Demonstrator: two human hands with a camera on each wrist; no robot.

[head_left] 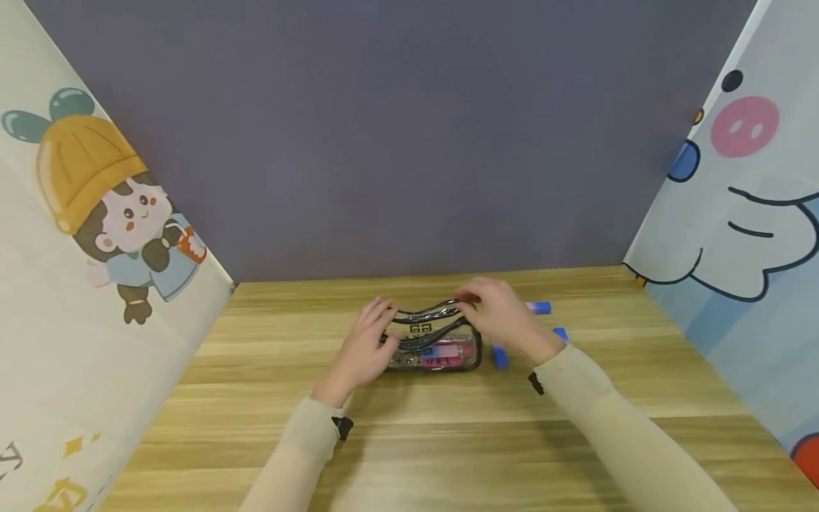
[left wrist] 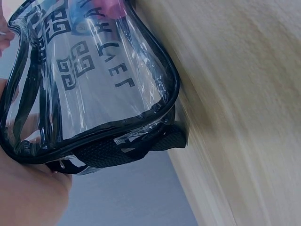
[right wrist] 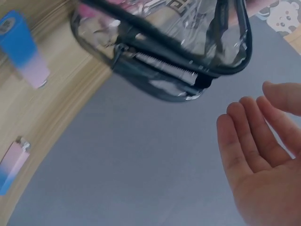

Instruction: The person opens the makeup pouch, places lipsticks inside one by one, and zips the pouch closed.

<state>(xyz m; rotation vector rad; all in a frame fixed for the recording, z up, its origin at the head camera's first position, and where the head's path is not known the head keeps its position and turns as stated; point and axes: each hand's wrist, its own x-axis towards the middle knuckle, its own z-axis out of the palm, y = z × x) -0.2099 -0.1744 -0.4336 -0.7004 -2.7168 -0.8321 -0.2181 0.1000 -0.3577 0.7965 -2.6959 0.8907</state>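
Clear pouch (left wrist: 101, 106), long axis crosswise, lettering (left wrist: 117, 70) nearside, left hand (head_left: 360, 350) clamped around 1 end, right hand (head_left: 504, 313) relaxed, thumb apart.

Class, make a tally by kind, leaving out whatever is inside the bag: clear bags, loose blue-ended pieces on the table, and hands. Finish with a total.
Clear bag: 1
Loose blue-ended pieces: 3 (partly hidden by an arm and hand)
Hands: 2 (left hand, right hand)
Total: 6
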